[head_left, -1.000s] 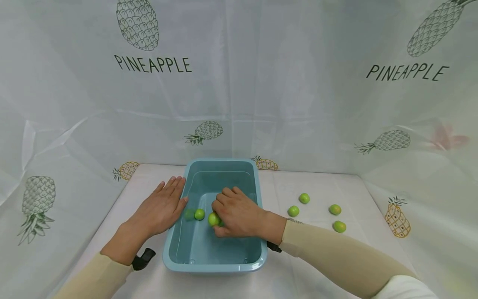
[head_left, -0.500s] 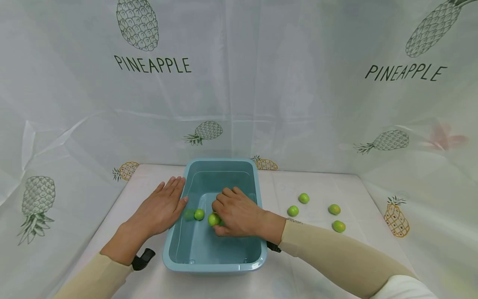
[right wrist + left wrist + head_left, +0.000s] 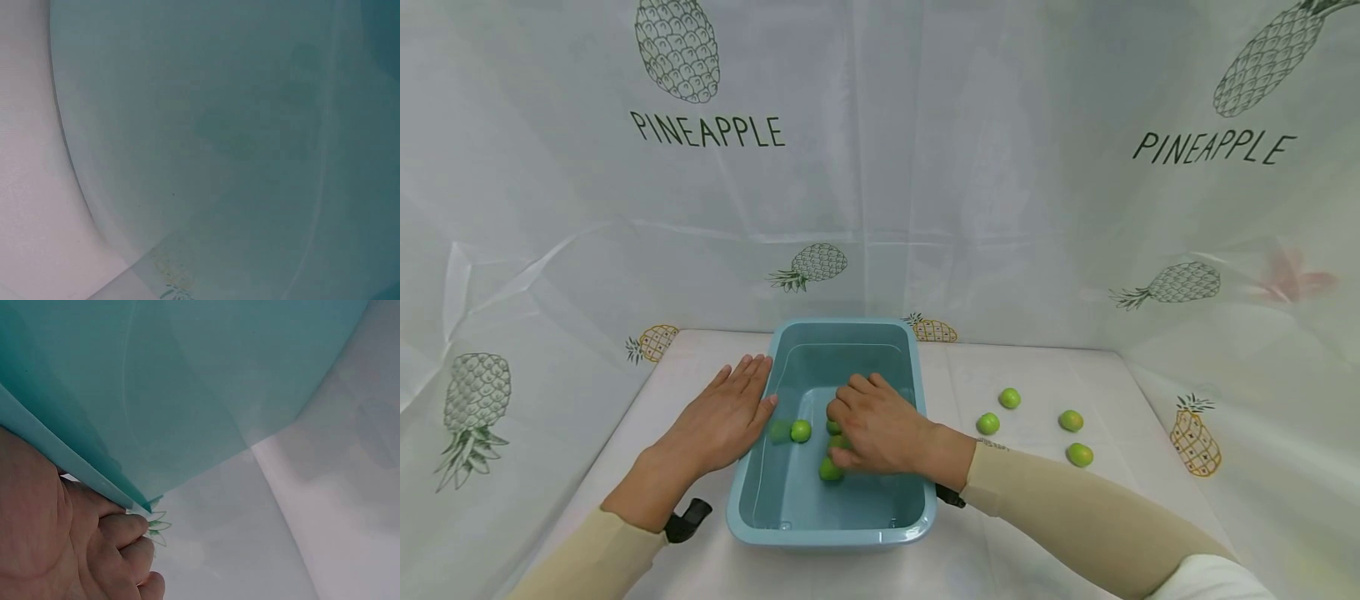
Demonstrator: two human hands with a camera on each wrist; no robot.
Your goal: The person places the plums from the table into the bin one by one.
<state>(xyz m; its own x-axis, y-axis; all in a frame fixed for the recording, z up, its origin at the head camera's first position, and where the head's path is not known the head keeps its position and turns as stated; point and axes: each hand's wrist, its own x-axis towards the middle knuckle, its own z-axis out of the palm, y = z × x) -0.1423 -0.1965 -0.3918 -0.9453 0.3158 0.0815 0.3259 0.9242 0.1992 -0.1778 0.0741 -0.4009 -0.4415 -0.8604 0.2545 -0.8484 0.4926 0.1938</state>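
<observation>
A blue plastic basin [image 3: 831, 537] stands on the table. My left hand [image 3: 722, 421] lies with straight fingers along its left rim; in the left wrist view the palm and fingers [image 3: 119, 544] touch the rim. Inside the basin is my right hand [image 3: 883, 429], back upward and fingers bent down. Small green citrus fruits show beside it: one by the fingers [image 3: 833, 427], one partly behind the thumb, and one below the thumb [image 3: 831, 469]. Another green fruit [image 3: 801, 431] lies near the left wall. The right fingertips are hidden. Only the basin's wall [image 3: 187, 125] fills most of the right wrist view.
Several loose green fruits lie on the white table [image 3: 1037, 500] right of the basin, among them one near fruit [image 3: 988, 423] and one farther right [image 3: 1079, 454]. A white pineapple-print sheet [image 3: 1000, 208] hangs behind and at both sides.
Under my right hand the fruits have spread apart; one now shows below the thumb and another by the fingers. The right hand has barely shifted, and the left hand stays put.
</observation>
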